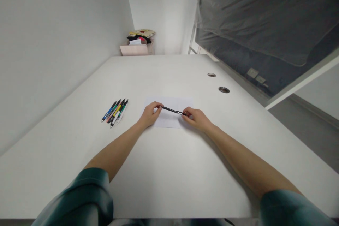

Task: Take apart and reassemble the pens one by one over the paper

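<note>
A thin black pen [172, 110] is held level between both hands, just above a white sheet of paper [169, 104] on the white table [169, 169]. My left hand [150, 114] pinches the pen's left end with closed fingers. The pen's right end is gripped by my right hand [197, 118], whose fingers are curled. Both hands rest over the paper's near half.
Several coloured pens [115, 111] lie side by side to the left of the paper. Two round cable holes [224, 89] sit at the table's right. A pink box with clutter [137, 44] stands beyond the far edge. A covered bunk frame [265, 24] rises at right.
</note>
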The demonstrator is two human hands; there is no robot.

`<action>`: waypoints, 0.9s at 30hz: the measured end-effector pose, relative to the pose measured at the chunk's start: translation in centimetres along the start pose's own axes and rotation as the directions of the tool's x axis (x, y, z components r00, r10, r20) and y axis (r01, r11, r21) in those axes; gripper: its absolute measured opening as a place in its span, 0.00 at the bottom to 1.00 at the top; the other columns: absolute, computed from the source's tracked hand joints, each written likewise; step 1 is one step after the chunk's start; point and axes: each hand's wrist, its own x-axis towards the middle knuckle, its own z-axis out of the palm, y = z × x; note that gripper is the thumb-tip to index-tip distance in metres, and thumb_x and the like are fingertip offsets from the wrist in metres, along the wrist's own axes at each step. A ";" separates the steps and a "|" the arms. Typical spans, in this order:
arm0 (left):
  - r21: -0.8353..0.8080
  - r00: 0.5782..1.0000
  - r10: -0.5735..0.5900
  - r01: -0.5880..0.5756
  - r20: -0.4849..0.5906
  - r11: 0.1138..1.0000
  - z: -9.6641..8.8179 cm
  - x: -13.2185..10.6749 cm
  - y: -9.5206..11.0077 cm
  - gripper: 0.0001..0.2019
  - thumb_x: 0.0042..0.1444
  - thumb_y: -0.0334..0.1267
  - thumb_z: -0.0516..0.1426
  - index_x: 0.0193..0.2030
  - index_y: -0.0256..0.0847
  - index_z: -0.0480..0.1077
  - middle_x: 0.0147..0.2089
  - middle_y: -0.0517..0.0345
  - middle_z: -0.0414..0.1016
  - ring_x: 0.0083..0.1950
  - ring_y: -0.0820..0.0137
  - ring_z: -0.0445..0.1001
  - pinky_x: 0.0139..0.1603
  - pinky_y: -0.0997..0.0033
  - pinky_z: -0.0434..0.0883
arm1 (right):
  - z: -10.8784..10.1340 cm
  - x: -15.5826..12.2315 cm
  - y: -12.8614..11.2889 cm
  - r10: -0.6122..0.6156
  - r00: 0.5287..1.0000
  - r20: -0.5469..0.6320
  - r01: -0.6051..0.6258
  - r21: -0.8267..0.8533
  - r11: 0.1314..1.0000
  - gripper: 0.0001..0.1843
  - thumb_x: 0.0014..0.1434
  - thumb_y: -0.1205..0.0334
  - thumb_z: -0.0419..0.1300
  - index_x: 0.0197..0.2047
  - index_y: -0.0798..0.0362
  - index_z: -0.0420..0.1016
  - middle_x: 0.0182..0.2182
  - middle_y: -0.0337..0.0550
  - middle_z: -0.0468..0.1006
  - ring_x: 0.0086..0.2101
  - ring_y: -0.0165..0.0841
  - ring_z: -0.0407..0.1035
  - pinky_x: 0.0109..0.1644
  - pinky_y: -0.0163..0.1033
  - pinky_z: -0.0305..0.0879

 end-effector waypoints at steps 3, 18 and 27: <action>-0.249 0.986 -0.141 0.159 0.089 0.955 -0.1 0.2 -0.7 0.14 0.52 0.44 0.59 0.40 0.36 0.74 0.37 0.50 0.79 0.40 0.65 0.77 0.47 0.62 0.72 | 0.0 0.1 -0.1 0.009 0.998 0.064 -0.015 0.092 0.996 0.10 0.53 0.53 0.61 0.36 0.47 0.75 0.23 0.38 0.74 0.26 0.33 0.66 0.33 0.38 0.59; -0.480 0.951 -0.162 0.275 0.264 0.833 0.8 0.0 0.8 0.19 0.46 0.49 0.66 0.40 0.36 0.76 0.37 0.50 0.80 0.41 0.65 0.78 0.48 0.62 0.72 | 1.6 -0.4 -2.4 -0.197 0.973 0.123 0.201 -0.015 0.980 0.12 0.58 0.57 0.55 0.40 0.49 0.79 0.31 0.45 0.75 0.28 0.33 0.67 0.37 0.39 0.62; 0.126 0.991 -0.024 0.008 0.129 0.992 0.5 -0.7 0.5 0.17 0.57 0.39 0.57 0.52 0.38 0.73 0.51 0.46 0.77 0.53 0.59 0.75 0.57 0.54 0.70 | 1.0 0.7 0.0 -0.095 0.993 -0.063 0.085 -0.148 0.985 0.15 0.55 0.59 0.59 0.46 0.48 0.79 0.30 0.43 0.77 0.28 0.34 0.67 0.37 0.39 0.61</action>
